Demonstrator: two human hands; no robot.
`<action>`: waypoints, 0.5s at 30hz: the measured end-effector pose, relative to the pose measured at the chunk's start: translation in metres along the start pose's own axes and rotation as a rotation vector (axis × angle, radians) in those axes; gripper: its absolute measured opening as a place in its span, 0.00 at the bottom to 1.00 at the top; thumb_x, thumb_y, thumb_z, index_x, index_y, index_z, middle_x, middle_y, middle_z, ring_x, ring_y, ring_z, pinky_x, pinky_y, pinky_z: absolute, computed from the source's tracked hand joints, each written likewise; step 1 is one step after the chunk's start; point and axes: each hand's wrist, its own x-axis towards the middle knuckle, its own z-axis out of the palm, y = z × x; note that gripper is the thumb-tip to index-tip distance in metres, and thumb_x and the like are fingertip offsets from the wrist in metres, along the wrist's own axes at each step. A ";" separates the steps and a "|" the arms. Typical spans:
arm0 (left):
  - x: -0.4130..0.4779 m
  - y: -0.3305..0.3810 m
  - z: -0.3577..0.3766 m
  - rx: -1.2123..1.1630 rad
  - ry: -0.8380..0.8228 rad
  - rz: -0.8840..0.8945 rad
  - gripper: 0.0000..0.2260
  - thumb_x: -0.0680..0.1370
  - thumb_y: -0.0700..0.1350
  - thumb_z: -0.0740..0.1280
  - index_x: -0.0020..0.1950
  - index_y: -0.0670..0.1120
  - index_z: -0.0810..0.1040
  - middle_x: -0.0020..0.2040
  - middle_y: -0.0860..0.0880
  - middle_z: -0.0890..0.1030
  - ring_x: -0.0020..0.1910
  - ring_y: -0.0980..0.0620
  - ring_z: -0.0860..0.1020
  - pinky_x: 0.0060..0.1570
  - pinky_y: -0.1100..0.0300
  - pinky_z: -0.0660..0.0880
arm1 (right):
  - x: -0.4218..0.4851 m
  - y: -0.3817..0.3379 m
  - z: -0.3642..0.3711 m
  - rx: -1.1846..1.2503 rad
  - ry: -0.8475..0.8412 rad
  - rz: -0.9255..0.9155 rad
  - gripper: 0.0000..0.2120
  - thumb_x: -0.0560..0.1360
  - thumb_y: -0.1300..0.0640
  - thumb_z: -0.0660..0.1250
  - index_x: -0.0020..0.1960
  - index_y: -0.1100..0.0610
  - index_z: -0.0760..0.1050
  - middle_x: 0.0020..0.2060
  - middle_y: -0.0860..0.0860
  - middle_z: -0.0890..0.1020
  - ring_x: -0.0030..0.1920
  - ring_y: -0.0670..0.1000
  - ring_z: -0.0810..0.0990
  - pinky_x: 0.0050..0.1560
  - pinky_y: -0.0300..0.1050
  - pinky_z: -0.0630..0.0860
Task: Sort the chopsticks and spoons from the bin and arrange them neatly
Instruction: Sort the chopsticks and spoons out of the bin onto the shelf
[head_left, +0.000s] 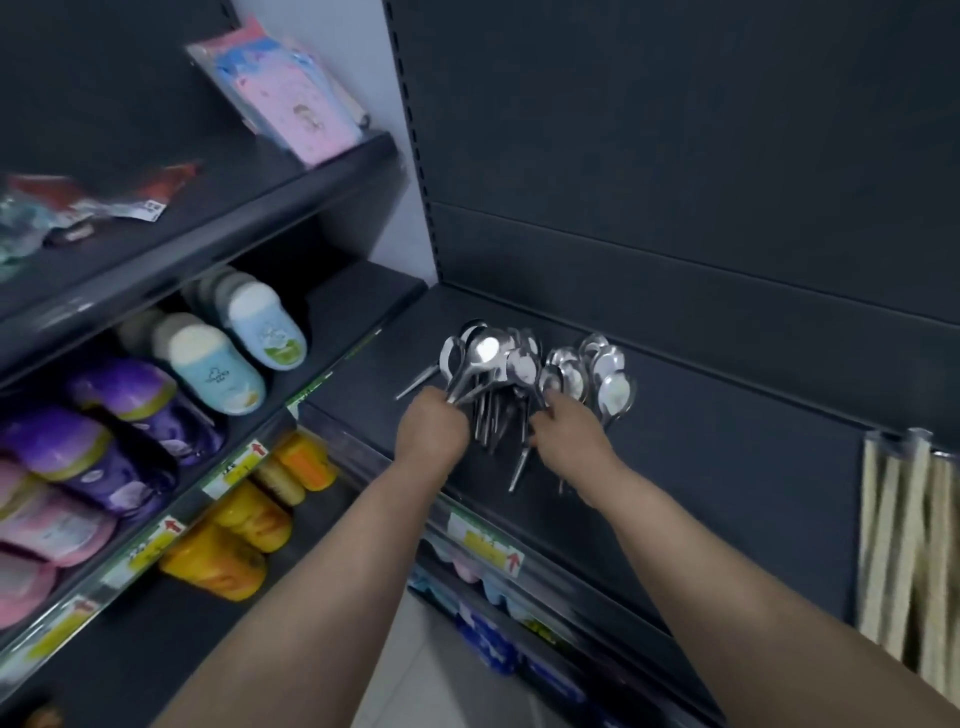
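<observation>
Head view of a dark shop shelf (727, 441) with both bare forearms reaching in. The left hand (431, 431) is closed in a fist round the handles of a bunch of metal spoons (488, 358), whose bowls fan upward and away from the knuckles. The right hand (569, 436), just beside it, has its fingers curled down over the handles of the neighbouring spoons, whose bowls lie on the shelf board toward the back panel; 1 handle juts out below, between the 2 hands. All spoons sit in 1 loose cluster at the middle of the shelf. A bundle of pale chopsticks (904, 545) shows at the right edge, well apart from the spoons. On the adjoining shelves to the left lie light blue bottles (234, 358), purple bottles (130, 405) and yellow bottles (244, 535); pink packets (296, 104) lean on the top shelf. Yellow price labels (483, 540) line the shelf fronts
</observation>
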 end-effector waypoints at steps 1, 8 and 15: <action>0.001 -0.001 0.000 0.074 -0.014 0.025 0.10 0.77 0.38 0.59 0.56 0.42 0.75 0.51 0.41 0.79 0.49 0.40 0.77 0.45 0.54 0.72 | 0.001 -0.001 0.002 -0.088 -0.024 -0.025 0.09 0.80 0.58 0.55 0.47 0.57 0.73 0.48 0.56 0.77 0.45 0.55 0.78 0.42 0.46 0.74; -0.005 0.001 0.006 0.422 0.012 0.208 0.13 0.79 0.39 0.59 0.63 0.40 0.72 0.63 0.41 0.72 0.63 0.41 0.70 0.53 0.51 0.70 | -0.001 0.007 -0.005 -0.535 0.010 -0.212 0.16 0.79 0.56 0.57 0.64 0.51 0.75 0.60 0.51 0.73 0.61 0.54 0.73 0.56 0.49 0.75; -0.018 0.039 0.024 0.542 0.016 0.502 0.11 0.78 0.40 0.62 0.58 0.44 0.77 0.56 0.44 0.78 0.58 0.43 0.72 0.44 0.54 0.70 | -0.028 0.030 -0.052 -0.874 0.219 -0.261 0.13 0.75 0.59 0.60 0.57 0.51 0.77 0.54 0.51 0.76 0.58 0.54 0.70 0.54 0.49 0.67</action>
